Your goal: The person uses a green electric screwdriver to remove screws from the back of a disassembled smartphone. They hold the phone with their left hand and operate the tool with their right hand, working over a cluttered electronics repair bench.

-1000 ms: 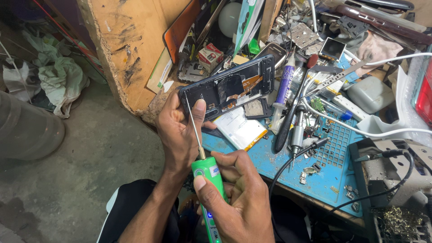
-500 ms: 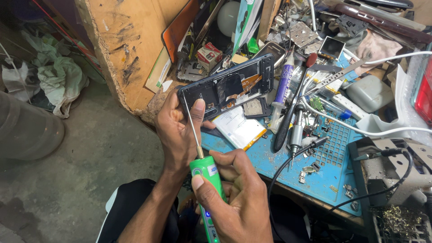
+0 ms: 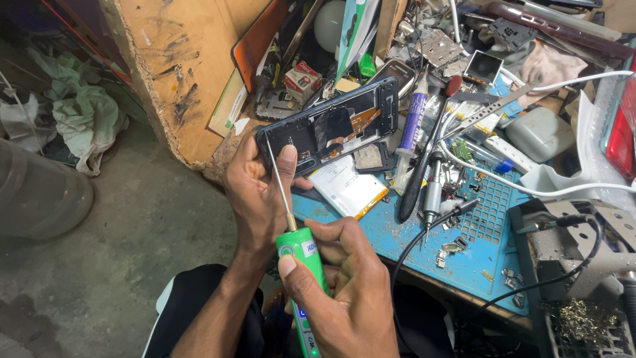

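The right hand point(image 3: 344, 292) grips a green screwdriver point(image 3: 301, 278) pointing up-left into the opened phone point(image 3: 331, 126), lying lengthwise left-to-right, clasped by the left hand point(image 3: 258, 192).

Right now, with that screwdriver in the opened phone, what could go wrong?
The green screwdriver has a long thin shaft, so its tip might slip and scratch parts inside the opened phone. The left hand holds the phone off the mat, so it may tilt. A loosened screw could vanish into the clutter on the blue mat.

Opened phone point(image 3: 331, 126) (tilted); green screwdriver point(image 3: 301, 265).
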